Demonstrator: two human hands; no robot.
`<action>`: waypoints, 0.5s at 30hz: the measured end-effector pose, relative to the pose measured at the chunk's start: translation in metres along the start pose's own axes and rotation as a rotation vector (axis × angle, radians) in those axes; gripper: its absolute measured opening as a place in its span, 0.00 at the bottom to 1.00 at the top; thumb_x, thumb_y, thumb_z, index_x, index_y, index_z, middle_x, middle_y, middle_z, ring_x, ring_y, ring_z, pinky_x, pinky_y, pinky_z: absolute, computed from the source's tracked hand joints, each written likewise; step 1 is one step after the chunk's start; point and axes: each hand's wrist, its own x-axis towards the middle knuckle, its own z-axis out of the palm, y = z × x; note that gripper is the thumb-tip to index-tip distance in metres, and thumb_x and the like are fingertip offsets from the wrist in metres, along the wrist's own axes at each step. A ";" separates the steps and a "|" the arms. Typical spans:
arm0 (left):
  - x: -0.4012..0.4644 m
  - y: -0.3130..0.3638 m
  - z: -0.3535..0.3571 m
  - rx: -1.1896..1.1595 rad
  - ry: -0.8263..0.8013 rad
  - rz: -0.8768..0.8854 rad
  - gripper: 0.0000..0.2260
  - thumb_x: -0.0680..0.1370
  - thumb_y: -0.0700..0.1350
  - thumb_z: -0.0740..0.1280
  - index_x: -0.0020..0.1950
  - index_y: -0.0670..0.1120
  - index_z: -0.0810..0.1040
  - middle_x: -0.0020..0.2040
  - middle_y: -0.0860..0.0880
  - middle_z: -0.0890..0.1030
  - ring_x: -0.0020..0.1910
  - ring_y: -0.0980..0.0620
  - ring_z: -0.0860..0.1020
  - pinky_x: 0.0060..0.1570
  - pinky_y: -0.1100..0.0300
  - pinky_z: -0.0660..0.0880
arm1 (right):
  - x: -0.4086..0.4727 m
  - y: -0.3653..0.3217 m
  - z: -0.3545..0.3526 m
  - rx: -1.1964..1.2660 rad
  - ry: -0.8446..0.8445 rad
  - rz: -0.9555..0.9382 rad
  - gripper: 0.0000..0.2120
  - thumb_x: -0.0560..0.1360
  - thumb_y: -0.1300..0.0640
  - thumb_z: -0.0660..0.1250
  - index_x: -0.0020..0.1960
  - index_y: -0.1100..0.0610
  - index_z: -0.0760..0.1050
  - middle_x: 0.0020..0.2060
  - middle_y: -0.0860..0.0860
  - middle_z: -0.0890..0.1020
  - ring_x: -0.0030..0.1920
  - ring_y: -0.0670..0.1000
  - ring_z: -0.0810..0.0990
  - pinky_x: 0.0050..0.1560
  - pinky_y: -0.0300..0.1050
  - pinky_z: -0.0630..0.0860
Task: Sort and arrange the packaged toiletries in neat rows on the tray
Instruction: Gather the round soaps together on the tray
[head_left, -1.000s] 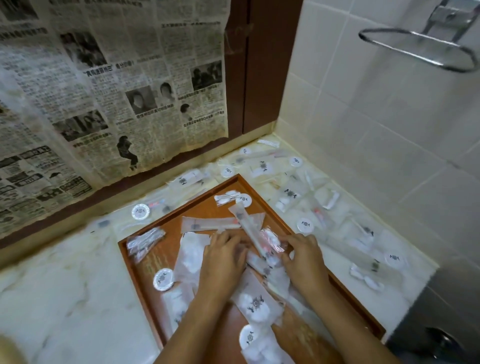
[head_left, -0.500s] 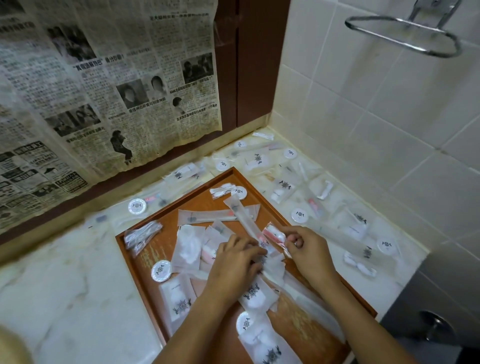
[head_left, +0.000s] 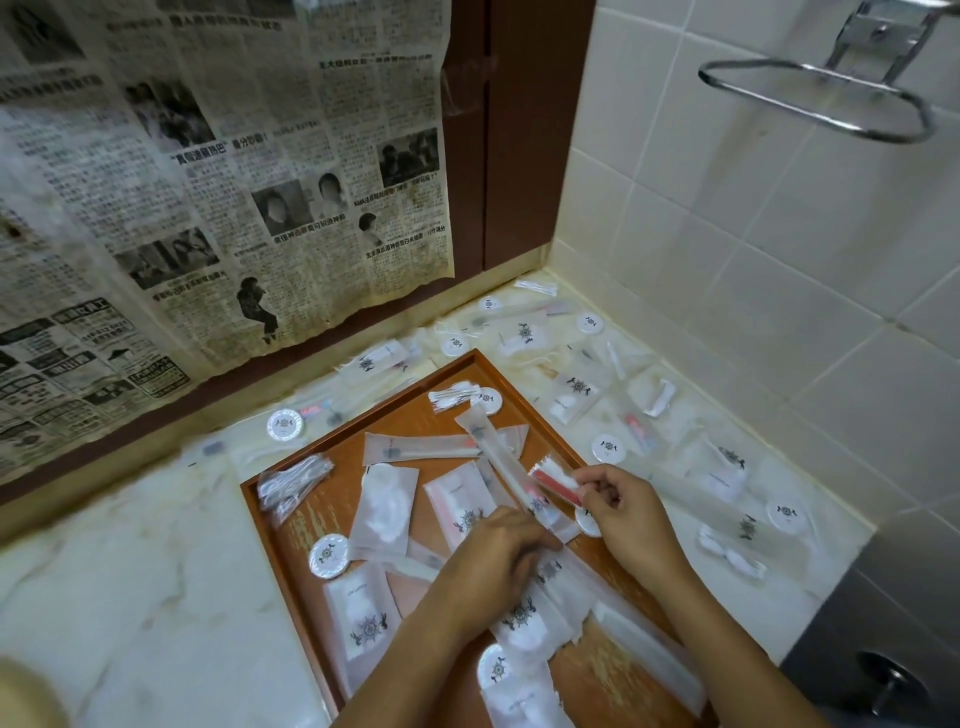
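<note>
**Right hand lifts a red-and-white sachet off the pile**

Since the earlier frames, the right hand (head_left: 626, 512) has drawn away from the heap in the middle of the tray (head_left: 291, 525) and now holds a small red-and-white sachet (head_left: 557, 480) raised above the tray's right side; a second ago both hands lay flat together on the packets. Its fingers (head_left: 597, 483) are curled, thumb and forefinger pinching the sachet's near end, so that the packet sticks out up and to the left, tilted. The wrist is bent, with the forearm running down to the lower right corner.

The left hand (head_left: 498, 558) lies knuckles-up over the centre of the tray, its fingers bent down and reaching right onto the lower end of a long clear tube packet (head_left: 496, 460), which slants across the other packets. Whether they grip it or only press on it cannot be told. The left forearm comes in from the bottom edge.

On the tray, loose and overlapping, lie flat frosted pouches (head_left: 384, 512), a second long packet (head_left: 421, 448) lying crosswise, a crinkled clear bundle (head_left: 293, 483) near the left rim, and round white soaps (head_left: 328, 556), one by the left pouches and another at the far corner. No rows are formed yet. More packets and round soaps (head_left: 284, 424) are strewn on the pale marble surface (head_left: 130, 597) behind and to the right of the tray, against the tiled wall (head_left: 779, 234). Yellowed newspaper (head_left: 208, 182) hangs on the back wall, and a chrome ring holder (head_left: 815, 98) juts from the tiles above.
</note>
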 end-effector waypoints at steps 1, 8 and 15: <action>0.000 -0.001 0.001 -0.036 0.008 0.009 0.17 0.77 0.34 0.62 0.57 0.51 0.82 0.55 0.56 0.81 0.57 0.60 0.74 0.60 0.59 0.72 | 0.000 0.001 0.001 -0.008 -0.003 0.003 0.10 0.77 0.65 0.66 0.48 0.51 0.80 0.39 0.46 0.81 0.39 0.38 0.78 0.42 0.30 0.74; 0.008 -0.005 -0.026 -0.135 0.275 -0.060 0.20 0.74 0.30 0.61 0.52 0.53 0.83 0.52 0.64 0.79 0.57 0.63 0.75 0.61 0.67 0.70 | 0.005 0.000 0.005 0.002 0.020 0.026 0.06 0.75 0.64 0.69 0.46 0.53 0.81 0.34 0.46 0.78 0.32 0.38 0.74 0.37 0.29 0.72; 0.068 -0.054 -0.064 -0.124 0.512 -0.378 0.08 0.80 0.43 0.64 0.54 0.54 0.79 0.52 0.54 0.81 0.46 0.58 0.82 0.46 0.56 0.82 | 0.005 0.000 0.014 0.063 0.107 0.028 0.06 0.77 0.62 0.68 0.48 0.51 0.81 0.35 0.47 0.80 0.34 0.40 0.76 0.37 0.31 0.74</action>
